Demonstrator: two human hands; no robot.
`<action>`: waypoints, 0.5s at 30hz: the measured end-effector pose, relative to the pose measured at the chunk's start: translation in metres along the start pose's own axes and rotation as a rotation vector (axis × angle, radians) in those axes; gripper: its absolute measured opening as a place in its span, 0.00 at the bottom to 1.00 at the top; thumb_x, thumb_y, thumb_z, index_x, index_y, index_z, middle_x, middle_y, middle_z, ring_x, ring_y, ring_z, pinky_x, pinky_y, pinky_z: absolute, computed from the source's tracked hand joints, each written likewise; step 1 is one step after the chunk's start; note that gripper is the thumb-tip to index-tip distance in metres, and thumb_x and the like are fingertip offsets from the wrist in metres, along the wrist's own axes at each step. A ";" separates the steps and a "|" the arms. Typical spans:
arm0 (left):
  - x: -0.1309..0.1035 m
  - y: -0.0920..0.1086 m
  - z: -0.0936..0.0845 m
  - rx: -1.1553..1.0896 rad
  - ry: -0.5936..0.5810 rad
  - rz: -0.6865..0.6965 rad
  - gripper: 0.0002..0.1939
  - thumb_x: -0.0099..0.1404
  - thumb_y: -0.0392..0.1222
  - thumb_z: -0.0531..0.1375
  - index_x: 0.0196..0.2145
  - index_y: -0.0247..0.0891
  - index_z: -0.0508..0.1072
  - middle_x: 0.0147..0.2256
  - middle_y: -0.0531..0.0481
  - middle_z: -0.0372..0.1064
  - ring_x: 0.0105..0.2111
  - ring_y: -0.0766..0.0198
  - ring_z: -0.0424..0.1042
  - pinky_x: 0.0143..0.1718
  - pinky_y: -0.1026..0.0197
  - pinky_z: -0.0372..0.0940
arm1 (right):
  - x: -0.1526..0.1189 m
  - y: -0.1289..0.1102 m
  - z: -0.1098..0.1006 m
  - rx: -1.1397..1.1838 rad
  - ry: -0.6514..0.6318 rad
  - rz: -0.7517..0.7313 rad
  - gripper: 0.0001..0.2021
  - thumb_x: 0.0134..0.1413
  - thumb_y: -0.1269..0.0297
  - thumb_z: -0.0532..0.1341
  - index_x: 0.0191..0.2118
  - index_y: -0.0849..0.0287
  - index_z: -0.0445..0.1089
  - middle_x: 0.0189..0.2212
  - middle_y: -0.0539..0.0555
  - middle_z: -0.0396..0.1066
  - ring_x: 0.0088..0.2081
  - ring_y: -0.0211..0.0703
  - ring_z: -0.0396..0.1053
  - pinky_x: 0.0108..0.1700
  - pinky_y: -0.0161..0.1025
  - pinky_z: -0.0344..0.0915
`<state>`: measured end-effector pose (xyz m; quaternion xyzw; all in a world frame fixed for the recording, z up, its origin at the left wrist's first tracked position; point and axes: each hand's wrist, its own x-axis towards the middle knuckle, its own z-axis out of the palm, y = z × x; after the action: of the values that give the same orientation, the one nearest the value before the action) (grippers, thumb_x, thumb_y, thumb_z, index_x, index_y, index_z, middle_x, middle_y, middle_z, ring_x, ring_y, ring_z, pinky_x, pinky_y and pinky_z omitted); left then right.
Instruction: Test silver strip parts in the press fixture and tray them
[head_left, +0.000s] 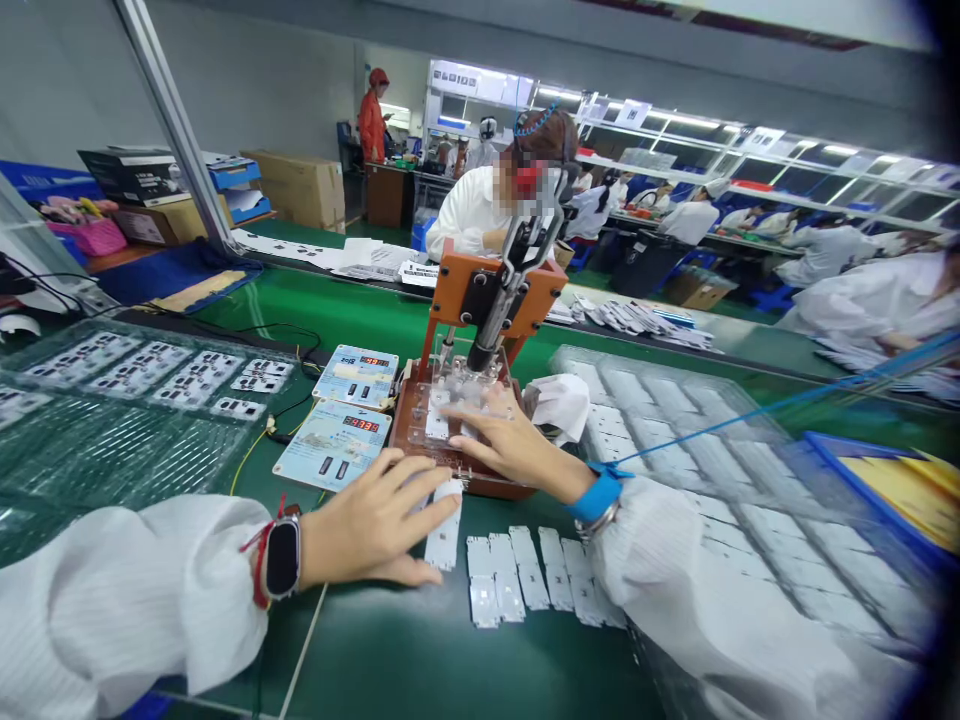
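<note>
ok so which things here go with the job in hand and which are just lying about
Likely part of the job:
left hand, over a white plate
right hand, at the orange press
loose plates in a row
digital readout boxes
white plates in the right-hand tray

Seemingly just lying about:
pink basket
large cardboard box
blue cloth

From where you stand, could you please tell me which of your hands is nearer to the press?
The right hand: its fingers reach into the press. The left hand is in front and to the left, by a white plate.
</note>
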<state>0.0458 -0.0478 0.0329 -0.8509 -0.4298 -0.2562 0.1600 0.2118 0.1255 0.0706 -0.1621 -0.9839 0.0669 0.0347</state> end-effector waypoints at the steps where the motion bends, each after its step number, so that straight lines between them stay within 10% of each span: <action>1: 0.001 -0.007 -0.002 0.025 -0.005 0.001 0.26 0.67 0.59 0.56 0.48 0.31 0.69 0.50 0.33 0.70 0.48 0.44 0.67 0.47 0.44 0.61 | 0.004 -0.005 -0.003 0.041 -0.068 0.003 0.21 0.66 0.52 0.46 0.60 0.49 0.61 0.57 0.54 0.66 0.60 0.52 0.59 0.64 0.59 0.50; 5: 0.003 -0.034 -0.005 0.090 -0.046 -0.052 0.23 0.67 0.54 0.58 0.50 0.34 0.68 0.52 0.34 0.69 0.49 0.45 0.67 0.46 0.45 0.63 | 0.016 -0.017 -0.008 0.108 -0.182 0.037 0.23 0.67 0.51 0.45 0.63 0.49 0.57 0.58 0.52 0.65 0.59 0.48 0.63 0.63 0.53 0.54; 15: 0.024 -0.072 0.010 -0.112 -0.104 -0.258 0.26 0.67 0.54 0.58 0.55 0.33 0.65 0.52 0.36 0.68 0.52 0.48 0.64 0.52 0.46 0.60 | 0.005 -0.001 0.010 -0.257 0.214 -0.066 0.23 0.64 0.50 0.48 0.53 0.62 0.66 0.48 0.65 0.68 0.49 0.56 0.63 0.53 0.54 0.60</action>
<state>0.0023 0.0141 0.0421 -0.8082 -0.5284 -0.2540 0.0554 0.2058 0.1252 0.0609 -0.1390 -0.9798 -0.0783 0.1203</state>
